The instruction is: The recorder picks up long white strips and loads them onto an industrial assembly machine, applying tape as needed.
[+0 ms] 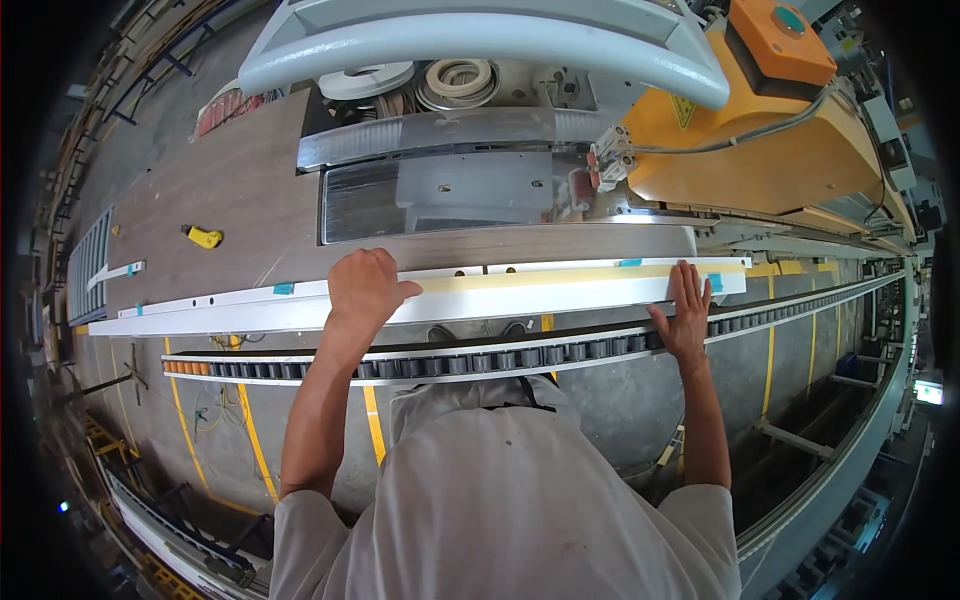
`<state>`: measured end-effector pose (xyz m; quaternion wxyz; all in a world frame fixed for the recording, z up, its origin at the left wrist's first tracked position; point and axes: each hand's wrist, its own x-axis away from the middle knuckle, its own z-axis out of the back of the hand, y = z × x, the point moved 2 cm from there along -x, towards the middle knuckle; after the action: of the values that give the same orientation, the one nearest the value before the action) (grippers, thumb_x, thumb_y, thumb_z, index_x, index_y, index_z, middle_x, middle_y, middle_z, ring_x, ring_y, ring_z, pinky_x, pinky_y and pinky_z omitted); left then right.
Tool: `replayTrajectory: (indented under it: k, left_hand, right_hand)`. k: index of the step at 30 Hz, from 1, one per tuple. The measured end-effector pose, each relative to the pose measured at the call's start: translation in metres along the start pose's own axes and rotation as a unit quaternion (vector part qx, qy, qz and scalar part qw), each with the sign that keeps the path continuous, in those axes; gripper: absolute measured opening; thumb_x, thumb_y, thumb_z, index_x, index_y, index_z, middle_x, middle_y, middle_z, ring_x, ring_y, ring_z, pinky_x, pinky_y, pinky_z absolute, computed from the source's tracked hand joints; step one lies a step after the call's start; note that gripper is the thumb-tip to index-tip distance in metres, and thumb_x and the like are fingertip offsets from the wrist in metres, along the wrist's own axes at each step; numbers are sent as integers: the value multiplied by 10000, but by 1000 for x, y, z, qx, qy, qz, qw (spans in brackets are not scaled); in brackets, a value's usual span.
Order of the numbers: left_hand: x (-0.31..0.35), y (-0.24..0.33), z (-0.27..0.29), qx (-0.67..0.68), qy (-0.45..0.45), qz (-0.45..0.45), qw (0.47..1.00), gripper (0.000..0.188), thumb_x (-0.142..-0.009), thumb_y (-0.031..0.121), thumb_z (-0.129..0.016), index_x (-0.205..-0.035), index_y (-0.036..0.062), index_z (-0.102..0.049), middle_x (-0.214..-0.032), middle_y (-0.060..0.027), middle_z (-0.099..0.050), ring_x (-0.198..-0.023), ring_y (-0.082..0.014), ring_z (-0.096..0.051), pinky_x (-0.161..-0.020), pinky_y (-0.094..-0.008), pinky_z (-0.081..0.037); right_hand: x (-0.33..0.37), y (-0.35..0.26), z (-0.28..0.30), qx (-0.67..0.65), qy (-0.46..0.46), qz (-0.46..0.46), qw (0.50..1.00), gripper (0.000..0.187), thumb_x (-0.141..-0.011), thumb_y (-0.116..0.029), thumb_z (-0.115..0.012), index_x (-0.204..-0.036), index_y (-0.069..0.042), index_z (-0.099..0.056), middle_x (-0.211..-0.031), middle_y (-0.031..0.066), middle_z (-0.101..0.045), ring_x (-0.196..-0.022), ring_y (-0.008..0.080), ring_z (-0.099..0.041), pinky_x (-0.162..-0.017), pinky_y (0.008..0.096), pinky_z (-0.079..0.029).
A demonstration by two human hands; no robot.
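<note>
A long white board [540, 297] lies from left to right in front of me on the brown work surface, with small blue tape pieces [284, 289] on it. A pale yellow strip [560, 276] runs along it between my hands. My left hand [362, 287] is closed in a fist over the board, its thumb pointing right; whatever its curled fingers hold, if anything, is hidden. Near the board's right end, my right hand [686, 312] lies flat with its fingers stretched out, touching the board and the strip's end.
A roller track [470, 362] crosses between me and the board. Beyond lie a yellow tape measure or cutter [203, 236], a metal machine bed [370, 205], a grey guard bar [480, 52], rolls of banding [458, 82] and an orange machine housing [760, 150]. Yellow lines mark the floor.
</note>
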<state>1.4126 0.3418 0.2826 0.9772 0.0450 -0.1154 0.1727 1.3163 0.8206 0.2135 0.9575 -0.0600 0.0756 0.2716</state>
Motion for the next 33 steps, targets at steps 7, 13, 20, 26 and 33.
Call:
replayTrajectory:
  k: [7, 13, 20, 26, 33]
  left_hand:
    - [-6, 12, 0, -20, -60, 18, 998, 522, -655, 485, -821, -855, 18, -700, -807, -139, -701, -766, -284, -704, -671, -368, -562]
    - [-11, 25, 3, -68, -52, 34, 996, 434, -628, 396, -835, -870, 56, -716, -820, -114, -711, -782, -270, -711, -685, -347, -567]
    - [-14, 27, -4, -60, -44, 44, 996, 475, -605, 418, -841, -861, 38, -716, -842, -138, -710, -814, -283, -705, -721, -369, -567]
    - [-17, 31, 4, -75, -107, 67, 989, 436, -653, 370, -828, -966, 87, -717, -936, -90, -718, -885, -253, -709, -745, -341, -565]
    - [-17, 30, 4, -84, -107, 66, 988, 479, -647, 401, -840, -983, 84, -711, -939, -89, -717, -895, -248, -709, -749, -340, -567]
  right_hand:
    - [-35, -97, 8, -150, 87, 76, 982, 789, -765, -378, -773, -1385, -16, -447, -1425, 157, -465, -1348, 346, -406, -1127, 534, -237]
    - [-85, -171, -3, -214, -8, 164, 963, 859, -694, -471, -800, -1349, -10, -487, -1355, 150, -527, -1308, 325, -444, -1121, 515, -260]
    - [-100, -202, -17, -282, -70, 182, 939, 897, -705, -498, -781, -1378, -7, -450, -1287, 187, -567, -1267, 338, -463, -1113, 469, -275]
    - [-124, -218, -20, -345, -132, 171, 914, 890, -701, -464, -797, -1398, -37, -444, -1220, 188, -603, -1201, 325, -508, -1068, 448, -319]
    - [-136, -235, -26, -378, -149, 228, 885, 707, -751, -390, -776, -1358, -130, -525, -1203, 150, -617, -1164, 290, -532, -1052, 456, -330]
